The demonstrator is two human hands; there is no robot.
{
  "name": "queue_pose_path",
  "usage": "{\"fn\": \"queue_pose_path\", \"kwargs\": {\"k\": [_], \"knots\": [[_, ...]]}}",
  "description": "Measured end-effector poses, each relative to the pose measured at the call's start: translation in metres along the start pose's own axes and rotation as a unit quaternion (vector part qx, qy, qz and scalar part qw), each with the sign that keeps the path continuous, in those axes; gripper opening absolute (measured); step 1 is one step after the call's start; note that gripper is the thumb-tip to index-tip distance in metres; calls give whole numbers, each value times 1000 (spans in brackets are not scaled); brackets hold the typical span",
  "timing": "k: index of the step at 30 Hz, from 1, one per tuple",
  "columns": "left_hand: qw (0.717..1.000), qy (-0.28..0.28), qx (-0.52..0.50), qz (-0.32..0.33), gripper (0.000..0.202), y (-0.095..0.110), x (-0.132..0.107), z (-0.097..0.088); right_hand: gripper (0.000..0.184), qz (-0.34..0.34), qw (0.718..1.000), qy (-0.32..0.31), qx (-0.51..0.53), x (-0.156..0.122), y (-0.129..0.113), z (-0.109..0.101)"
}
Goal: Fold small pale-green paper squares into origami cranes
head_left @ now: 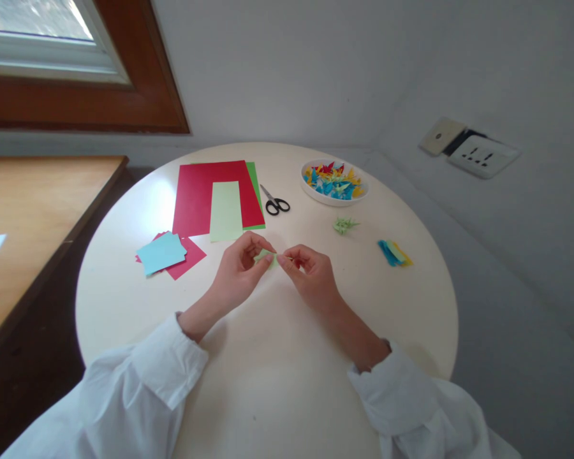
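Note:
Between my two hands is a small piece of light green paper (pixel 270 258), raised over the middle of the table. My left hand (pixel 242 268) pinches its left side with thumb and fingertips. My right hand (pixel 310 271) has thumb and forefinger closed on its right end. The fingers cover much of the paper, so its folds cannot be made out. Just beyond my hands lies a light green paper strip (pixel 226 210) on a red sheet (pixel 191 197), with a green sheet (pixel 254 191) partly under it.
Black-handled scissors (pixel 276 204) lie beside the sheets. A white dish (pixel 335 201) holds many small folded paper pieces. Right of my hands are a light green paper cluster (pixel 345 225) and coloured strips (pixel 395 253). Blue squares (pixel 162 253) overlap pink ones (pixel 191 256) at left on the round table (pixel 277 382).

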State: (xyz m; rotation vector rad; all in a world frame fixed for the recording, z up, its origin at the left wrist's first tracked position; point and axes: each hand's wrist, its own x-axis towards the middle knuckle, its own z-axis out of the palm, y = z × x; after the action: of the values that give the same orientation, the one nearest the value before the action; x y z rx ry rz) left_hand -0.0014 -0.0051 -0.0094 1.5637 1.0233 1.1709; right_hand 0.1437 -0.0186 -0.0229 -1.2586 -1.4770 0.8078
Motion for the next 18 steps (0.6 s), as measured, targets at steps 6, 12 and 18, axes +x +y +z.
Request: {"fn": "queue_pose_path", "kwargs": {"k": [6, 12, 18], "knots": [[997, -49, -53, -14, 23, 3, 2, -4, 18, 26, 999, 24, 35, 4, 8, -3], [998, -32, 8, -51, 10, 5, 4, -7, 21, 65, 993, 49, 88, 8, 10, -4], [999, -20, 3, -49, 9, -1, 4, -3, 23, 112, 984, 18, 139, 6, 6, 1]]}}
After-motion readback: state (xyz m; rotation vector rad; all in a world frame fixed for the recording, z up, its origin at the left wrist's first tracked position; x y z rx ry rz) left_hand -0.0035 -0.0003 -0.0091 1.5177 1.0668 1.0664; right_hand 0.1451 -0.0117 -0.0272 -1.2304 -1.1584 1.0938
